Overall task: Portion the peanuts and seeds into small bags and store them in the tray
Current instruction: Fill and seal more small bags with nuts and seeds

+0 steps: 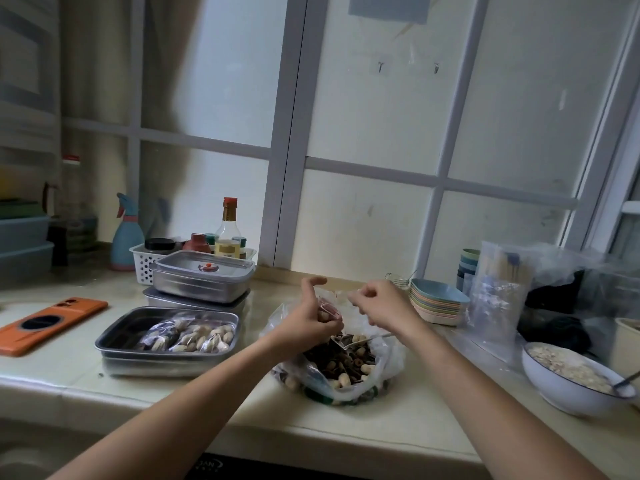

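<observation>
Tray (124, 329): sitting well left of the grip, holding filled bags (188, 336).
Left hand (309, 318): clenching the small bag (328, 310), with peanuts showing inside it.
Right hand (381, 306): pinching that bag's mouth.
Large bag (346, 370): lying open beneath both hands.

Two bare forearms of one person fill the lower part of the view, the left forearm (194, 403) and the right forearm (491, 393), both uncovered along their whole visible length, from near the elbow to the wrist. Each is slim and smooth and ends in a bare hand, the left hand (308, 317) and the right hand (382, 306). A slight blur softens the fingers, so nails and other fine detail cannot be made out.
</observation>
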`<state>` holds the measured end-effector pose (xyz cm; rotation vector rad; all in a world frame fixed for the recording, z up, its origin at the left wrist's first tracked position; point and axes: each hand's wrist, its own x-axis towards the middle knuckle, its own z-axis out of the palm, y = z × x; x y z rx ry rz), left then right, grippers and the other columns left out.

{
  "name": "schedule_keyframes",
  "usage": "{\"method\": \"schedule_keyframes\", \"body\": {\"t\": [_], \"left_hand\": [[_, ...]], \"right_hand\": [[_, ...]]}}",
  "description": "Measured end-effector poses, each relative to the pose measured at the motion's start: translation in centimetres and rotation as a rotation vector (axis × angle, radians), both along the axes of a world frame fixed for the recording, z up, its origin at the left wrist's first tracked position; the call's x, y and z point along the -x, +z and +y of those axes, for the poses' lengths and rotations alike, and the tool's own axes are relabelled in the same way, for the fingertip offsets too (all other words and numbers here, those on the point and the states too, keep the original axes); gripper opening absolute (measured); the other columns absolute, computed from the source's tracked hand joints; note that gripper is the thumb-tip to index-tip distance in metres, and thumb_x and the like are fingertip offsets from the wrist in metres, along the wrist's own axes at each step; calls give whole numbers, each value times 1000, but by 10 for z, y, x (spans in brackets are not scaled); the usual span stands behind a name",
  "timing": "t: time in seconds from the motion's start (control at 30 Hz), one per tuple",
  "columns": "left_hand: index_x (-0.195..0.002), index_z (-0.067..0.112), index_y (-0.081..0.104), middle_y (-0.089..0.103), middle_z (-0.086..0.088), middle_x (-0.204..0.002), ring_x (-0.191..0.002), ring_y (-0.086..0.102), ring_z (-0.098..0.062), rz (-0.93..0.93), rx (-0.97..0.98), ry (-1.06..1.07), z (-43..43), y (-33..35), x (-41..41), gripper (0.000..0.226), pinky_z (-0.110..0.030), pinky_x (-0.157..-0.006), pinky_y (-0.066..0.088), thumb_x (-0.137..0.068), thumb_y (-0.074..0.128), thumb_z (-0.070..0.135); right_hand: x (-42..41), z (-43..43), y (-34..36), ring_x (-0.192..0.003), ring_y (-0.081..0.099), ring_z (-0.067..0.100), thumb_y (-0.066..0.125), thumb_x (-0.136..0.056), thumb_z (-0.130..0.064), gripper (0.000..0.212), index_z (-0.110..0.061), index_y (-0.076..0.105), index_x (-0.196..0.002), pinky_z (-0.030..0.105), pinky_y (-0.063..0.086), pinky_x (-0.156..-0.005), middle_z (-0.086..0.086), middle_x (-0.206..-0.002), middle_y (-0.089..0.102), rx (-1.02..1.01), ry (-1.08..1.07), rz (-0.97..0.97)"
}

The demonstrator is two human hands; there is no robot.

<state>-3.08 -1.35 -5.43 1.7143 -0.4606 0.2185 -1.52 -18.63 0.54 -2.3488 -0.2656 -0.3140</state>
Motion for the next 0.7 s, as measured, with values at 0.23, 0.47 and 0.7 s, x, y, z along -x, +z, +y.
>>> {"method": "schedule_keyframes", "body": {"t": [0.23,0.47,0.7], "left_hand": [[-140,24,18,55,1,-63,-60,51,-15,-49,-137,44,-2,0,0,72,-31,-60,43,-90,65,1],[-128,20,37,56,-1,-76,-67,52,-12,-3,-112,40,-2,6,7,61,-24,-68,48,-85,79,11],[-120,1,58,67,-12,-99,-86,61,-17,61,93,-143,0,18,24,28,-19,-73,53,-102,60,22]], "right_hand": [[9,24,18,-60,66,13,76,-86,-22,8,-14,77,-84,25,49,-55,10,-81,78,168,149,154],[10,22,27,-49,67,11,68,-84,-14,16,-23,76,-75,23,57,-56,-4,-71,74,222,69,-120],[13,13,35,-50,65,11,68,-89,-14,10,-22,74,-86,19,50,-52,-2,-71,73,156,156,-191]]}}
